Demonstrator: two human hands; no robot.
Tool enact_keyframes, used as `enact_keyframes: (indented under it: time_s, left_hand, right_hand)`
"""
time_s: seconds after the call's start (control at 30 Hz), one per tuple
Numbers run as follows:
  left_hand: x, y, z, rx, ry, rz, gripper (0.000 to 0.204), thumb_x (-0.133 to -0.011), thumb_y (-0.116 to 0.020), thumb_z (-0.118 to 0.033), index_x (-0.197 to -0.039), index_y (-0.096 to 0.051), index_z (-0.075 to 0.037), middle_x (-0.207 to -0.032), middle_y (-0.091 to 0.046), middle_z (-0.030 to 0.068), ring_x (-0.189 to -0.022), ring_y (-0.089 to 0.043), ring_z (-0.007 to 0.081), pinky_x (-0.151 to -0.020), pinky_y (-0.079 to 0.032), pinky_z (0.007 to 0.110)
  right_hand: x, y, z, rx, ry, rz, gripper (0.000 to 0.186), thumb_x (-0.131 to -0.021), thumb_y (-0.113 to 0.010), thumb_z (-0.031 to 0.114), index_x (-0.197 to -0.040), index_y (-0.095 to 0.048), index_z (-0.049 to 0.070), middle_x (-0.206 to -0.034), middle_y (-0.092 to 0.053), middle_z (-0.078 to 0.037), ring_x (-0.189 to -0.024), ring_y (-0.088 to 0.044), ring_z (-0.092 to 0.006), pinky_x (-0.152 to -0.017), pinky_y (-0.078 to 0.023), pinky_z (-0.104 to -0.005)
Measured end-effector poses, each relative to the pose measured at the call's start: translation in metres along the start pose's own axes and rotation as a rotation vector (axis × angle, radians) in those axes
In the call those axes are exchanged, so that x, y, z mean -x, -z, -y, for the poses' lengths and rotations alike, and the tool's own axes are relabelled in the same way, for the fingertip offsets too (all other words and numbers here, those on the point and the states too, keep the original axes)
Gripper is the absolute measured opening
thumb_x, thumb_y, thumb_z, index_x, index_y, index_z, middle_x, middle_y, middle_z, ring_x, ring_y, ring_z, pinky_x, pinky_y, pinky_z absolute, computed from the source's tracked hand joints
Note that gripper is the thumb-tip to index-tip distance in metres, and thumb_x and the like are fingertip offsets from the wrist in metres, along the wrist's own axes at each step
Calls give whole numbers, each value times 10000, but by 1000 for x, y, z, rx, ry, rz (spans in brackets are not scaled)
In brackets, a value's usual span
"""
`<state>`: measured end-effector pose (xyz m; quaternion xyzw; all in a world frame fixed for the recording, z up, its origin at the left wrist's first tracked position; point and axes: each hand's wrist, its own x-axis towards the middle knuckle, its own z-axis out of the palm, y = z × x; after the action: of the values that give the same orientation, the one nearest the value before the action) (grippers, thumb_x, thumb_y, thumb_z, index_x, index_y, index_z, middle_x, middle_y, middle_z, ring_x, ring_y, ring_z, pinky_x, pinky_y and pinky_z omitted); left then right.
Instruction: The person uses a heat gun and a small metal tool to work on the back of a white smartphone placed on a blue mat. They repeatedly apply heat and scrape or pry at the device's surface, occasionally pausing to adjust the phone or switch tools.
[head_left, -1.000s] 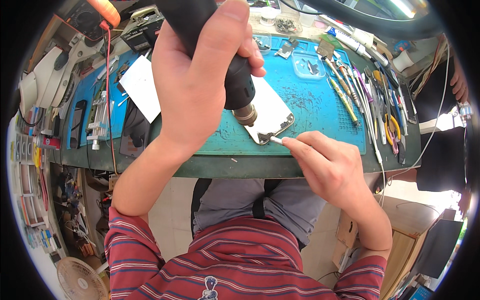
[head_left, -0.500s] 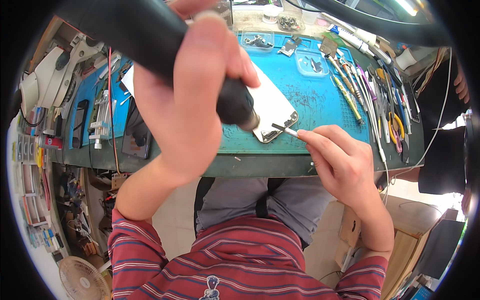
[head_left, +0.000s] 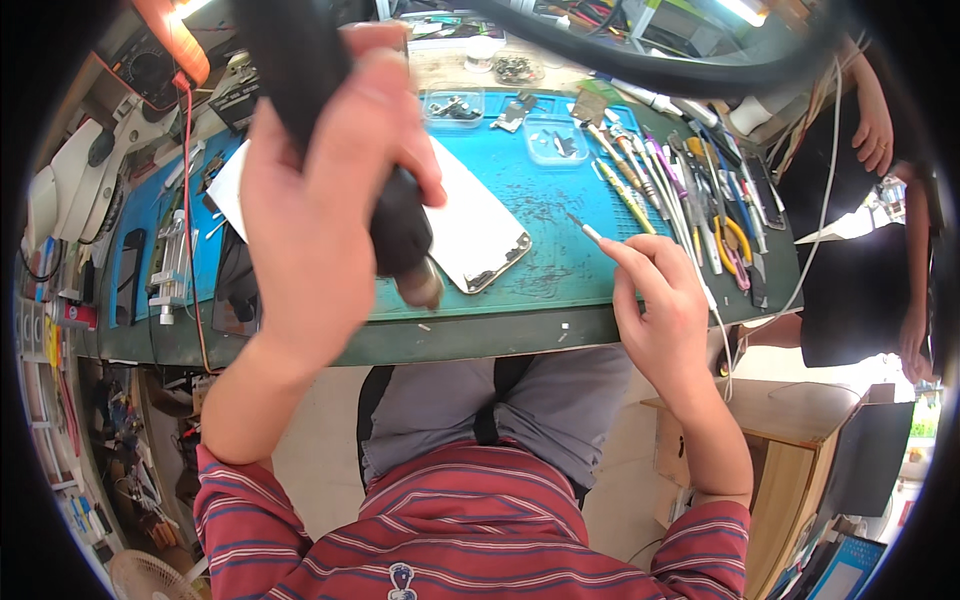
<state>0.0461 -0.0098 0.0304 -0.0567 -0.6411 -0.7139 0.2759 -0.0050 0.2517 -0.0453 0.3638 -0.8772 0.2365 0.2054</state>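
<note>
My left hand (head_left: pixel 315 240) is wrapped round a black hot air gun (head_left: pixel 400 225), its metal nozzle angled down over the mat's front edge. Behind it a white phone-shaped panel (head_left: pixel 470 215) lies aslant on the blue mat, partly hidden by the hand and gun. Small dark parts show along the panel's near corner end. To the right, my right hand (head_left: pixel 665 305) pinches a slim silver-handled tool (head_left: pixel 591 232) with a narrow dark tip. That tip is apart from the panel, over the mat; its exact kind is too small to tell.
Clear boxes of small parts (head_left: pixel 557 140) stand at the back. Tweezers, brushes and orange-handled pliers (head_left: pixel 735 245) lie at right. A metal clamp fixture (head_left: pixel 175 270) and a dark phone (head_left: pixel 130 275) are at left. Another person's hand (head_left: pixel 873 140) hangs at far right.
The hot air gun's nozzle has moved off the panel's near corner, to the left and nearer me. The slim tool has left that corner too, moving right and away. The whole view has shifted.
</note>
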Motion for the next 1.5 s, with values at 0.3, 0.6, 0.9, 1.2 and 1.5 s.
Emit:
enact_keyframes:
  time_s: [0.3, 0.6, 0.9, 1.2, 1.5]
  left_hand:
    - [-18, 28, -8, 30, -28, -96, 399, -1057, -598, -282, -1314, -566, 22, -802, -518, 10, -708, -557, 102, -600, -485, 263]
    - [-13, 29, -8, 31, 50, -26, 444, -1085, -539, -275, -1385, -472, 46, -825, -466, 1, -724, -522, 97, -641, -464, 257]
    - [-9, 41, -13, -9, 52, -80, 421, -1072, -553, -253, -1367, -497, 42, -798, -463, 3, -688, -519, 93, -608, -466, 256]
    - [-6, 55, -3, 13, 58, -96, 412, -1082, -537, -239, -1379, -480, 40, -792, -455, 6, -669, -505, 91, -603, -461, 250]
    - [-5, 52, 0, 30, 62, -99, 385, -1099, -512, -226, -1383, -474, 32, -792, -442, 4, -650, -486, 87, -593, -448, 244]
  right_hand:
    - [-6, 35, -92, 392, -302, -160, 158, -914, -708, 131, -1057, -763, 95, -850, -716, -72, -799, -667, -265, -768, -471, -397]
    - [-15, 41, -86, 195, -427, 75, 139, -942, -683, 204, -981, -741, 84, -865, -731, -144, -803, -709, -345, -710, -550, -425]
    - [-39, 56, -135, 383, -478, -166, 155, -956, -670, 239, -991, -737, 104, -823, -735, -98, -780, -712, -313, -707, -540, -420]
    - [5, 51, -108, 293, -575, 103, 206, -922, -739, 242, -1049, -676, 93, -863, -743, -65, -804, -725, -259, -713, -550, -377]
    - [10, 75, -185, 343, -617, -132, 218, -929, -695, 209, -1106, -731, 87, -999, -750, -123, -918, -727, -295, -790, -557, -404]
